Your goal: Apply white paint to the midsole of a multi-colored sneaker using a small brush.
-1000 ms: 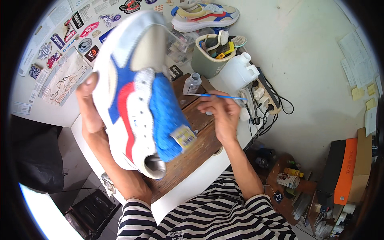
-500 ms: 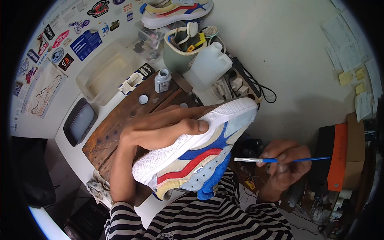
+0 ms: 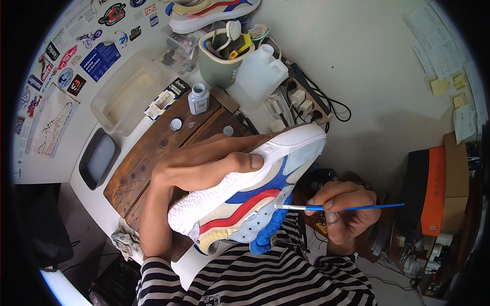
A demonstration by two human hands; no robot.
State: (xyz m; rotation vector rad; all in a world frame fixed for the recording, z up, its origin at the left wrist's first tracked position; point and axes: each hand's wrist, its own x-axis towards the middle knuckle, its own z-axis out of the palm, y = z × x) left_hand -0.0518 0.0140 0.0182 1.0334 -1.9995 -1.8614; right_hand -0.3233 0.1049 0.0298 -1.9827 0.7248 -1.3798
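The left hand (image 3: 204, 166) comes in from seven o'clock and is closed over the white sole of a sneaker (image 3: 250, 196), fingers lying along the sole and the thumb pressing its edge. The sneaker is held above the lap on its side, sole facing up and away, with the toe toward seven o'clock and the heel toward one o'clock; its cream side with red and blue stripes faces the camera. At three o'clock from the sneaker, the right hand (image 3: 342, 211) pinches a thin blue paintbrush (image 3: 337, 207) between thumb and fingers. The brush lies nearly level, its pale tip touching the shoe's side by the blue trim. Behind the hands, the wooden tabletop (image 3: 148, 158) carries a small bottle (image 3: 198, 98) at eleven o'clock, and a white jug (image 3: 258, 76) stands at twelve o'clock.
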